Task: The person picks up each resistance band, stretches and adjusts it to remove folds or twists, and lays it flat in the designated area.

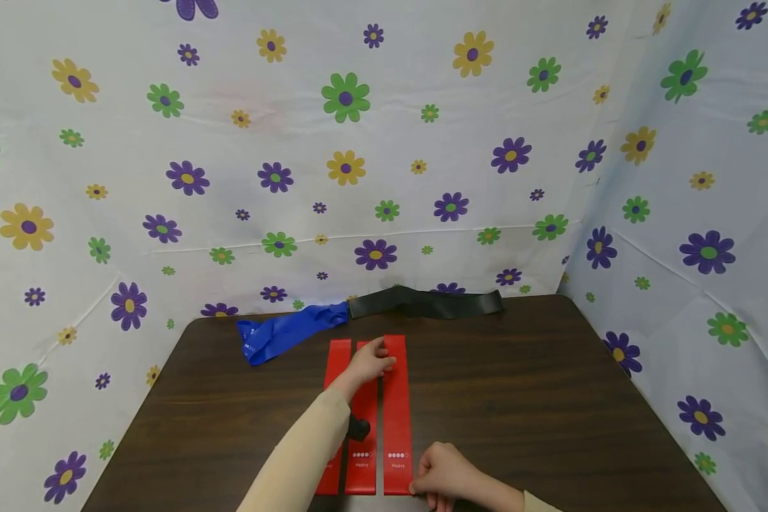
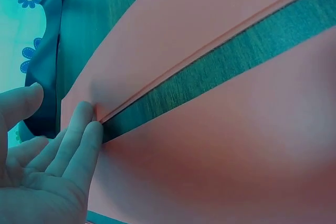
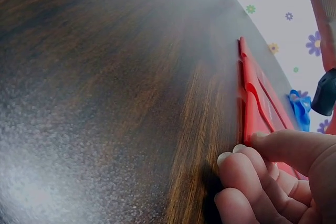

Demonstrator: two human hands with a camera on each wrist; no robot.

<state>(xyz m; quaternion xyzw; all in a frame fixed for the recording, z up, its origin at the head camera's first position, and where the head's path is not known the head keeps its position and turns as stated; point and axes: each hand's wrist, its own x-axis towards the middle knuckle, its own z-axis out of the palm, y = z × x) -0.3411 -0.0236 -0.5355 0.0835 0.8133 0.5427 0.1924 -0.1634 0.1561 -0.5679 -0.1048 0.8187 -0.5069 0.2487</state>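
Three long, flat, rubbery-looking red strips (image 1: 370, 404) lie side by side on the table (image 1: 518, 384), seemingly nearly aligned. The left hand (image 1: 366, 363), fingers extended, touches the right one's far end; the right hand (image 1: 446, 471) pinches its near corner. Beyond, a rumpled blue strip (image 1: 301, 328) and twisted black strip (image 1: 432, 304) appear not yet straightened.

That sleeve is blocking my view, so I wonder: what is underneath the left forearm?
The left red band and dark tabletop run beneath the left forearm. The band's far and near ends show; its middle stretch is covered, so anything there cannot be seen.
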